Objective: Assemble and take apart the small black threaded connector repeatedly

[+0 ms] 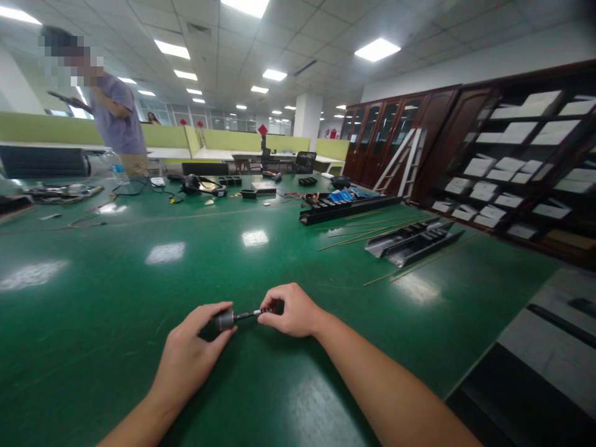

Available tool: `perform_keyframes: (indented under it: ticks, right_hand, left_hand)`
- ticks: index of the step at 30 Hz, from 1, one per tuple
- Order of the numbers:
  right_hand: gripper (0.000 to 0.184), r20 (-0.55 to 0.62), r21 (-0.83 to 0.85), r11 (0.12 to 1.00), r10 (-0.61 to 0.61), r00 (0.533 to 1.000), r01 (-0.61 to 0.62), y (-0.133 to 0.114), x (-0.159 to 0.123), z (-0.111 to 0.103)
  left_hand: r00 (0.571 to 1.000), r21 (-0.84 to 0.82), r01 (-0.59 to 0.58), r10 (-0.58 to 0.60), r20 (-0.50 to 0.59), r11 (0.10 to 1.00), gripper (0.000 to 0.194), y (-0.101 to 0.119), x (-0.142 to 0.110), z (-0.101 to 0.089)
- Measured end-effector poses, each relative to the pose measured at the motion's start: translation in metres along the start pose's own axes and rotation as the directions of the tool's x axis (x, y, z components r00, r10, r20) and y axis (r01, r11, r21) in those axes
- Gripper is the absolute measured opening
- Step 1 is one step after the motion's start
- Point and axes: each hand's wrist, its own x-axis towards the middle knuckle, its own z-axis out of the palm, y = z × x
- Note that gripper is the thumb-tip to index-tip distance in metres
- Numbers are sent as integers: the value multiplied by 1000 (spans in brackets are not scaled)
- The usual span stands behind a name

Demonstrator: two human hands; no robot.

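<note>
Between my two hands, just above or on the green tabletop, lies a short dark grey cylinder [226,320] with a thin black rod [246,315] sticking out to the right. My left hand [189,347] grips the cylinder between thumb and fingers. At the rod's far end, my right hand [292,311] pinches a ridged dark tip with thumb and forefinger, partly covering it. The exact kind of this rod-and-cylinder piece I cannot make out.
Black metal channels [412,242] and thin rods [344,241] lie on the green table [116,279] to the right. A longer black channel [349,210] is behind them. Headset-like gear [202,185] sits at the back. A person [118,112] stands at far left.
</note>
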Motion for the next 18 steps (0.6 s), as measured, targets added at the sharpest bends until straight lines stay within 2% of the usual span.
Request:
perform_keyframes:
  ticks: [3, 11, 14, 18]
  right_hand:
    - [15, 5, -6, 1000, -1, 1000, 1, 0, 0, 0]
    - [15, 20, 11, 1000, 8, 1000, -8, 0, 1, -1]
    - [15, 25, 15, 1000, 3, 1000, -3, 1, 1, -2]
    - [16, 23, 35, 999, -4, 1000, 3, 5, 1, 0]
  left_hand:
    - [999, 1, -44, 44, 10, 999, 44, 0, 1, -1]
    - [999, 50, -42, 42, 6, 998, 33, 1, 3, -4]
    - [998, 62, 70, -70, -2, 996, 38, 1, 5, -6]
    - [955, 54, 289, -292, 50, 956, 44, -6, 8, -5]
